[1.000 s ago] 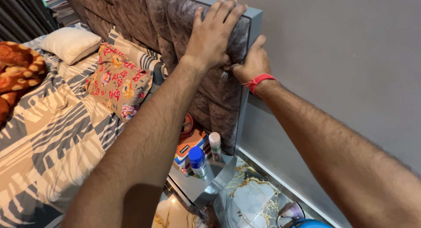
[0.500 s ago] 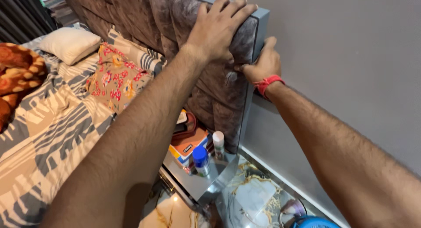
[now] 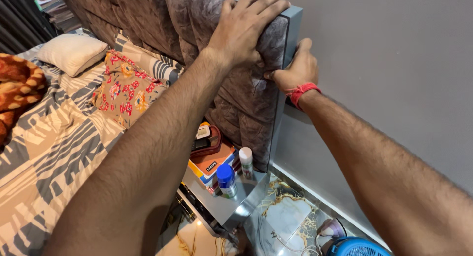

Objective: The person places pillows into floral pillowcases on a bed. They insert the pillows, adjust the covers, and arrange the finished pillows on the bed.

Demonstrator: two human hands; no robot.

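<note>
My left hand lies flat on the brown padded velvet headboard, fingers spread over its top corner. My right hand grips the headboard's grey end frame, thumb pinching the fabric edge. Hands just beside each other. Below the headboard: grey bedside shelf with a blue-capped spray can and white-capped bottle. Floral cushion leans against the headboard.

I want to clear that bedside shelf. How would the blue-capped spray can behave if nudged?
The blue-capped spray can stands upright, tall and narrow, so it would probably tip easily. Being round, it would likely roll once down. It stands near the shelf's front edge, so it might fall off.
</note>
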